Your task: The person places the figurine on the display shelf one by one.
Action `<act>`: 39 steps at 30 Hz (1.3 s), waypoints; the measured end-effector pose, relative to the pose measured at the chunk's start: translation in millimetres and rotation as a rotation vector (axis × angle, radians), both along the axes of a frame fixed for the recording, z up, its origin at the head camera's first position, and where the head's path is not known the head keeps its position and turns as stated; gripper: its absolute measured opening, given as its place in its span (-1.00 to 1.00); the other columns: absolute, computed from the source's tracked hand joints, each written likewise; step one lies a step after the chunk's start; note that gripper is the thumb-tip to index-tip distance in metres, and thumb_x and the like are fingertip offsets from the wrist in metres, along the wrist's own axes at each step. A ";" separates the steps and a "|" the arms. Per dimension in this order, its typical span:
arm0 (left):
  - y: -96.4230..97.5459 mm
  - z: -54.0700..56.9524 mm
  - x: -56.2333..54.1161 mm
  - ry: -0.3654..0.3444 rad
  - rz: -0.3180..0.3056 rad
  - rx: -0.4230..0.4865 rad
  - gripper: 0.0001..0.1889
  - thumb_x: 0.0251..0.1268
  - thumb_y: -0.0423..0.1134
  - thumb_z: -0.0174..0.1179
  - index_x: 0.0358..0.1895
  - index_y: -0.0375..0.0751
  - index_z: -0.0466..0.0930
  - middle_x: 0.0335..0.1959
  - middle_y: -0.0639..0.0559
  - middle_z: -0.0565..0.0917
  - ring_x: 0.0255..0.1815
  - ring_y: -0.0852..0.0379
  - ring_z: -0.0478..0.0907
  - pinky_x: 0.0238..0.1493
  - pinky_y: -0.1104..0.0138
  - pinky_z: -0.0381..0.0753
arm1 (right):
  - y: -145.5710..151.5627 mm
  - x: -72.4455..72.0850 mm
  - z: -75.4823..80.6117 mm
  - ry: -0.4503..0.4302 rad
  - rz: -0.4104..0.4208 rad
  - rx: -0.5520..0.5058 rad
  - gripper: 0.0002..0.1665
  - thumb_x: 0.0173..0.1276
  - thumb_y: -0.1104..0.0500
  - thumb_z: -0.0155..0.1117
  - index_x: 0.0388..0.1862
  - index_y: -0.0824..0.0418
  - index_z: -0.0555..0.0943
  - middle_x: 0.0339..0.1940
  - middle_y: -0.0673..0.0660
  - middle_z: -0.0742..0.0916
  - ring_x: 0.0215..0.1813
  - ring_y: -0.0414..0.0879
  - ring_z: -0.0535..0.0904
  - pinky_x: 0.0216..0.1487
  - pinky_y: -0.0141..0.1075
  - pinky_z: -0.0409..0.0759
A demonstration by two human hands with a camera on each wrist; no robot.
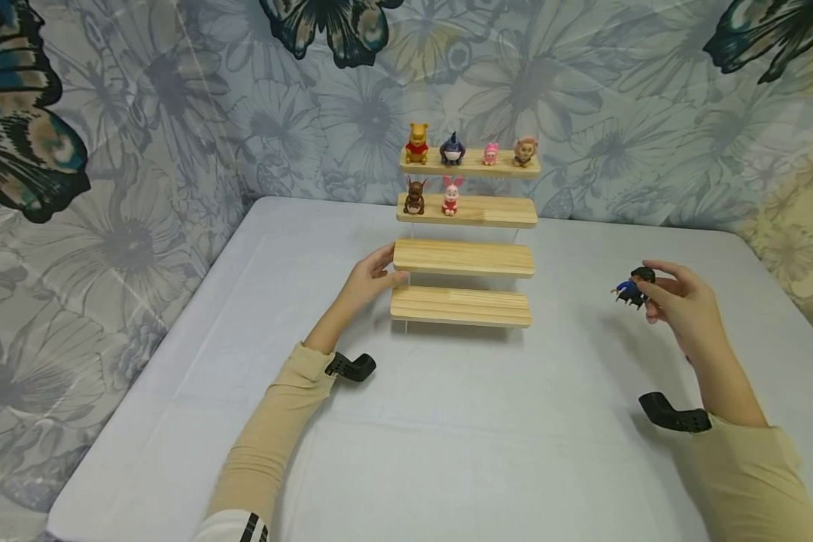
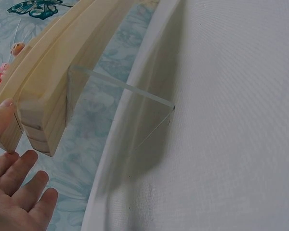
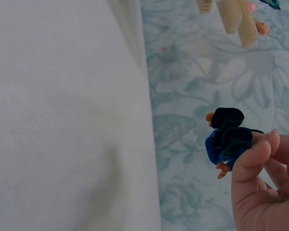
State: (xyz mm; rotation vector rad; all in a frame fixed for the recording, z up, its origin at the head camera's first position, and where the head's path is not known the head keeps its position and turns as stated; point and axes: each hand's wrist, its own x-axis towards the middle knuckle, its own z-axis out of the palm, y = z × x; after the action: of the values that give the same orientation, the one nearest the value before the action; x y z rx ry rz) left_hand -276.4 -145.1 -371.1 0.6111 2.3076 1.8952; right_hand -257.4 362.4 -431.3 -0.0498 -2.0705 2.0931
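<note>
On the right, above the white table, my right hand (image 1: 680, 301) pinches a small toy figure (image 1: 628, 292) with black hair, blue sleeves and dark lower parts. In the right wrist view the figure (image 3: 229, 137) points its dark feet toward the camera, thumb and fingertips at its far side. At centre stands a four-tier wooden display stand (image 1: 464, 258). My left hand (image 1: 373, 280) is at the left end of its second-lowest shelf. In the left wrist view, the thumb (image 2: 2, 118) and a fingertip lie at either side of that shelf end, other fingers loosely bent.
The top shelf bears a Winnie the Pooh figure (image 1: 416, 144), an Eeyore figure (image 1: 452, 150), a small pink figure (image 1: 491, 154) and a lion-like figure (image 1: 525, 151). Below stand a brown kangaroo-like figure (image 1: 415, 197) and a Piglet figure (image 1: 451, 196). A clear support (image 2: 130, 87) holds up the lowest shelf.
</note>
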 end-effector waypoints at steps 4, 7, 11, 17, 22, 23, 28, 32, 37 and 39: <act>-0.3 0.6 0.6 -0.002 -0.001 0.001 -0.34 0.21 -0.35 0.15 0.33 -0.40 0.05 0.28 -0.24 0.21 0.28 -0.06 0.15 0.23 0.23 0.17 | -0.9 -8.4 -1.3 0.013 0.012 0.004 -0.37 0.12 0.26 0.33 0.20 0.25 0.40 -0.27 0.17 0.64 -0.72 -0.09 0.41 -0.76 -0.36 0.44; -0.6 0.3 0.6 -0.002 0.001 -0.001 -0.34 0.21 -0.35 0.15 0.33 -0.39 0.05 0.28 -0.23 0.21 0.28 -0.05 0.15 0.22 0.28 0.18 | -5.1 -13.8 -0.7 0.032 0.017 -0.005 -0.38 0.11 0.27 0.33 0.19 0.28 0.40 -0.26 0.18 0.65 -0.72 -0.09 0.40 -0.78 -0.36 0.42; -1.1 -1.0 0.6 -0.006 0.000 0.000 -0.33 0.21 -0.35 0.14 0.33 -0.41 0.04 0.28 -0.25 0.21 0.28 -0.06 0.13 0.23 0.20 0.17 | -11.6 -19.5 0.6 0.042 0.018 -0.001 -0.38 0.09 0.28 0.35 0.17 0.30 0.42 -0.26 0.18 0.65 -0.73 -0.10 0.40 -0.79 -0.36 0.42; -1.8 -1.1 0.9 -0.019 0.006 -0.006 -0.33 0.21 -0.34 0.15 0.34 -0.39 0.04 0.28 -0.24 0.21 0.29 -0.06 0.13 0.23 0.15 0.14 | -13.9 -34.4 -1.4 0.027 0.002 0.052 -0.37 0.09 0.22 0.36 0.18 0.26 0.43 -0.20 0.20 0.64 -0.73 -0.10 0.41 -0.79 -0.35 0.43; -1.7 0.1 1.2 -0.020 0.002 0.000 -0.33 0.21 -0.34 0.16 0.33 -0.39 0.04 0.28 -0.23 0.21 0.29 -0.06 0.13 0.24 0.16 0.14 | -20.1 -44.2 0.0 0.006 -0.016 0.131 -0.36 0.08 0.16 0.37 0.18 0.20 0.44 -0.18 0.19 0.63 -0.71 -0.09 0.41 -0.78 -0.33 0.44; -1.8 -0.2 0.9 -0.019 -0.002 0.002 -0.32 0.21 -0.34 0.16 0.33 -0.40 0.04 0.28 -0.23 0.20 0.29 -0.06 0.12 0.24 0.16 0.14 | -23.0 -44.4 2.3 0.002 -0.013 0.151 -0.37 0.09 0.15 0.37 0.18 0.18 0.45 -0.19 0.18 0.63 -0.71 -0.09 0.42 -0.77 -0.33 0.45; -3.3 -7.4 -3.8 -0.018 -0.009 0.010 -0.32 0.20 -0.32 0.16 0.35 -0.35 0.05 0.29 -0.20 0.20 0.30 -0.02 0.12 0.24 0.19 0.14 | -55.5 -26.9 40.8 -0.039 0.048 0.184 -0.49 0.17 0.18 0.30 0.14 0.14 0.49 -0.24 0.14 0.63 -0.69 -0.09 0.43 -0.72 -0.34 0.45; -3.9 -21.1 -13.7 -0.011 0.001 0.006 -0.30 0.19 -0.25 0.19 0.36 -0.25 0.07 0.29 -0.13 0.22 0.30 0.04 0.12 0.24 0.24 0.14 | -73.1 -20.1 60.8 -0.051 0.048 0.229 -0.50 0.17 0.17 0.30 0.14 0.08 0.50 -0.25 0.09 0.63 -0.67 -0.09 0.44 -0.70 -0.31 0.47; -3.4 -27.0 -17.8 0.007 0.019 -0.014 -0.30 0.19 -0.22 0.19 0.36 -0.21 0.08 0.28 -0.08 0.24 0.28 0.11 0.15 0.22 0.29 0.18 | -61.4 -40.0 45.2 -0.030 0.065 0.227 -0.46 0.16 0.14 0.31 0.16 0.08 0.48 -0.20 0.13 0.63 -0.67 -0.06 0.44 -0.70 -0.29 0.49; -3.3 -26.9 -17.5 0.013 0.021 -0.014 -0.30 0.19 -0.21 0.19 0.36 -0.22 0.08 0.28 -0.08 0.25 0.28 0.11 0.16 0.21 0.30 0.18 | -46.5 -58.6 26.2 -0.011 0.046 0.269 -0.43 0.15 0.11 0.32 0.17 0.07 0.47 -0.17 0.18 0.62 -0.66 -0.05 0.44 -0.71 -0.27 0.50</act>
State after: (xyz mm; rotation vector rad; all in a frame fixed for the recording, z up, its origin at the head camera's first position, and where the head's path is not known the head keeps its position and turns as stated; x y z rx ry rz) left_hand -293.9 -148.4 -397.9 0.6014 2.3423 1.8873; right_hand -316.0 315.9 -405.0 0.0264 -2.3601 1.8227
